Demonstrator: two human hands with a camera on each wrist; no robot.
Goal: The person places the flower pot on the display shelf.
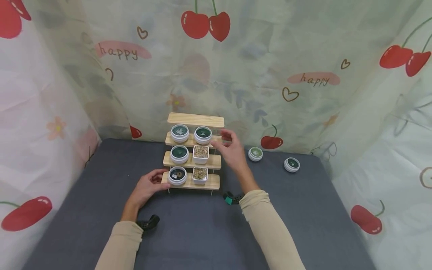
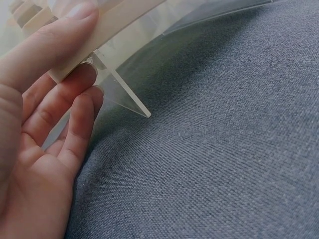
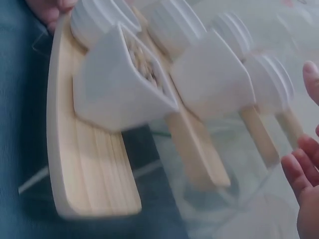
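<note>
A tiered wooden stand (image 1: 195, 119) with clear supports stands near the back of the table. My left hand (image 1: 145, 189) grips the front left corner of its lowest board, thumb on top and fingers curled beneath, as the left wrist view shows. Beside the right end of the upper tiers is my right hand (image 1: 233, 152), its fingers parted and holding nothing. White round jars with dark green tops, such as this jar (image 1: 203, 135), fill the left column and the upper right spot. Two square white dishes (image 3: 119, 82) of a grainy dried mix sit on the lower right. The top board bears nothing.
To the right of the stand, a light green-topped jar (image 1: 255, 154) and a dark-topped jar (image 1: 291, 164) rest on the dark grey tablecloth (image 1: 189, 232). A printed curtain (image 1: 236, 67) with cherries hangs close behind the table and along both sides.
</note>
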